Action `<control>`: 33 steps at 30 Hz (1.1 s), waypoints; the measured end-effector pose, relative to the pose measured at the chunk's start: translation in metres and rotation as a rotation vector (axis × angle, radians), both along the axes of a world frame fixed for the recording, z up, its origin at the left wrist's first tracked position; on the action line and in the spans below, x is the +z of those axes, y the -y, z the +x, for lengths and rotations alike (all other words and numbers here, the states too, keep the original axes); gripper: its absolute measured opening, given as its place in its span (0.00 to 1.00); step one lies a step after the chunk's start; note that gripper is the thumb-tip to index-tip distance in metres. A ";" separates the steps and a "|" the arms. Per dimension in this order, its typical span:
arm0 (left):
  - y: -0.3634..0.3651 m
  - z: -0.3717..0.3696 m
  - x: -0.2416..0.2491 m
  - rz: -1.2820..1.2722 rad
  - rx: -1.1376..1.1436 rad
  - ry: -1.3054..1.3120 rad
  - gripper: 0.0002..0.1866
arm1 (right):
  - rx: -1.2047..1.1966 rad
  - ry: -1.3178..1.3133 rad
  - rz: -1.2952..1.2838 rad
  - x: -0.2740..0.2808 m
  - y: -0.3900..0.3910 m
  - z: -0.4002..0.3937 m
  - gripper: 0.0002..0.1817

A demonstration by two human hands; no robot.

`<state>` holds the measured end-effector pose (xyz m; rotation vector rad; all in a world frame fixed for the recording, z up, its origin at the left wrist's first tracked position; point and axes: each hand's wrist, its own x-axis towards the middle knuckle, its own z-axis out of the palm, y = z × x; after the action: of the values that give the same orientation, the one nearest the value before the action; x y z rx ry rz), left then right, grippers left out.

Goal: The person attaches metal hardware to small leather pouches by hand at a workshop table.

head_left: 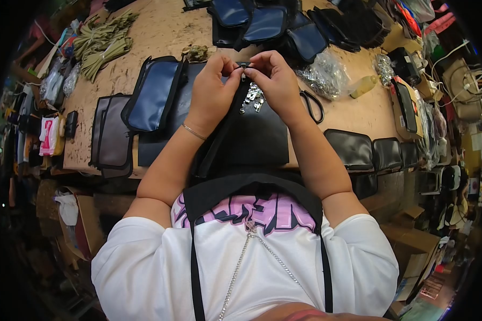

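Note:
Both hands meet over the wooden table, above a black sheet [257, 140]. My left hand [215, 85] pinches the end of a long black zipper strip [219, 140], which hangs down toward my apron. Facing it, my right hand [276, 80] has thumb and forefinger pressed together at the same end, by a small metal slider [243, 77]. The fingertips nearly touch. Just below them lies a small pile of silver zipper sliders [255, 97] on the black sheet. The zipper's end is partly hidden by my fingers.
Blue-and-black pouches [154, 96] lie at left, with more [273, 24] at the back. Tan strip bundles [104, 45] sit back left. A plastic bag of metal parts [326, 75], a bottle [364, 86], a black loop [313, 107] and black pouches [349, 150] are on the right.

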<state>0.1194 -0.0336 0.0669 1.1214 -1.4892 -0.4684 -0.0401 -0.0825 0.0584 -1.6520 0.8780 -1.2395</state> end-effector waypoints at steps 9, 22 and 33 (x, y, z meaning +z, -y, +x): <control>-0.003 -0.001 0.003 -0.008 0.008 0.066 0.11 | 0.058 0.033 -0.028 0.005 -0.008 0.002 0.11; -0.003 0.002 0.001 -0.009 0.078 0.087 0.05 | -0.060 -0.075 -0.241 0.011 -0.015 0.006 0.08; 0.010 0.003 -0.013 -0.001 0.005 -0.104 0.06 | -0.046 -0.077 -0.201 0.007 -0.012 0.008 0.08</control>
<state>0.1226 -0.0435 0.0541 1.0835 -1.3956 -0.5153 -0.0320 -0.0703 0.0650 -1.8577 0.8651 -1.3389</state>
